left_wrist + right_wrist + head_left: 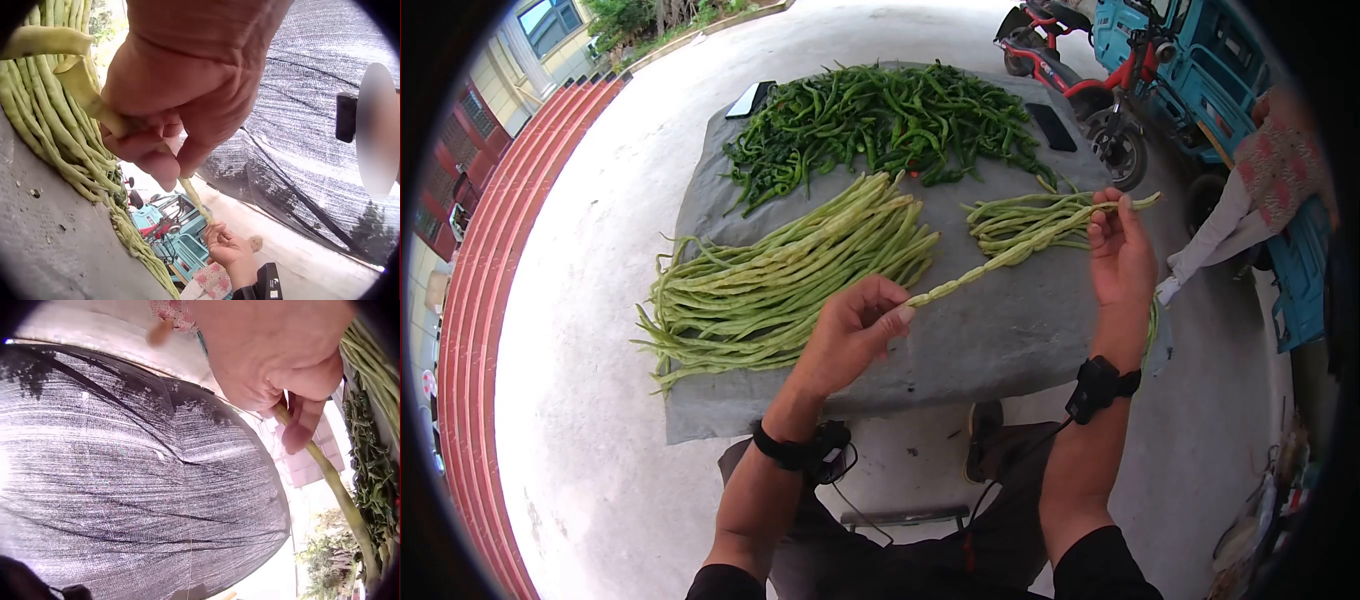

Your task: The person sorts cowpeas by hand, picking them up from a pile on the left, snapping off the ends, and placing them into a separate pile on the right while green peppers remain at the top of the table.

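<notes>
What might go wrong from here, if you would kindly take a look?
The long bean stretched between the left hand and right hand might snap if pulled hard. The big bean pile has ends jutting past the left edge of the grey cover, so a brush there could drag some off. The dark phone, lying near the right edge, might get knocked down.
</notes>
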Tool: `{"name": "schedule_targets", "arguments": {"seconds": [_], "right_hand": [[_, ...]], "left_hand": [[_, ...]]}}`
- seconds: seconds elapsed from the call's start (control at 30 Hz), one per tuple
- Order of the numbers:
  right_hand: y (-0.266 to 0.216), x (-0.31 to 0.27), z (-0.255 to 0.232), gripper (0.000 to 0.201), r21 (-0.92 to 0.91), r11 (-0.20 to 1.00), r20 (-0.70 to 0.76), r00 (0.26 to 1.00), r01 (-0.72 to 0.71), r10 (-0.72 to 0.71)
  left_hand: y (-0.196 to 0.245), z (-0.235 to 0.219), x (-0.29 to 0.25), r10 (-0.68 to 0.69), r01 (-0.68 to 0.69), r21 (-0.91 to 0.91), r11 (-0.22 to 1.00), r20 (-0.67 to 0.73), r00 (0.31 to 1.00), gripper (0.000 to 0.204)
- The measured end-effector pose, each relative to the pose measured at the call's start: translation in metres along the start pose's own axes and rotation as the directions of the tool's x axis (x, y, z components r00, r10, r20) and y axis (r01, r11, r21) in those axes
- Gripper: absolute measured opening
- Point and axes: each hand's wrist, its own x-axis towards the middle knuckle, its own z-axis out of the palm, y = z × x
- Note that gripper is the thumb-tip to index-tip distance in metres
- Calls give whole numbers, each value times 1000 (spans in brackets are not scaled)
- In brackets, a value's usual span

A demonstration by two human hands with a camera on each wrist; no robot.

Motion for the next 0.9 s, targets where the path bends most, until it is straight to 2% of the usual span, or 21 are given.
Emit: {"name": "schedule_targets", "arguments": {"seconds": [0.03,0.13,0.17,0.23,0.33,0.43,0.53,0.63,0.67,0.8,0.9], "right_hand": [[1,1,-2,32,-4,1000,6,1000,-12,12],[8,3,-7,33,-22,998,34,998,-53,53],[10,3,-7,33,-36,997,47,997,-64,66],[15,3,-3,34,-68,994,63,993,-91,95],[24,2,3,33,-133,984,60,990,-119,128],[31,3,9,31,-184,972,65,985,-144,158],[40,-3,25,28,-157,972,115,974,-175,195],[54,-2,32,25,-94,977,137,969,-193,205],[58,-1,33,24,-82,979,128,973,-185,194],[68,4,32,23,-45,983,55,982,-178,181],[69,10,25,23,-33,985,35,985,-168,169]], "left_hand": [[1,-3,-2,-1,2,52,999,-13,1000,16],[-5,-10,-5,200,-168,340,925,-64,978,13],[3,-10,-10,240,-175,462,869,-87,967,13],[34,-7,-22,320,-163,681,714,-111,941,12],[62,-5,-40,389,-127,842,525,-104,915,13],[87,-12,-54,416,-42,885,463,-175,892,14],[91,-38,-62,431,14,866,500,-262,863,16],[87,-66,-66,372,21,784,621,-318,872,19],[84,-74,-67,307,37,729,683,-334,891,23],[65,-99,-69,151,32,507,861,-315,937,31],[61,-108,-70,169,-14,474,880,-285,943,30]]}}
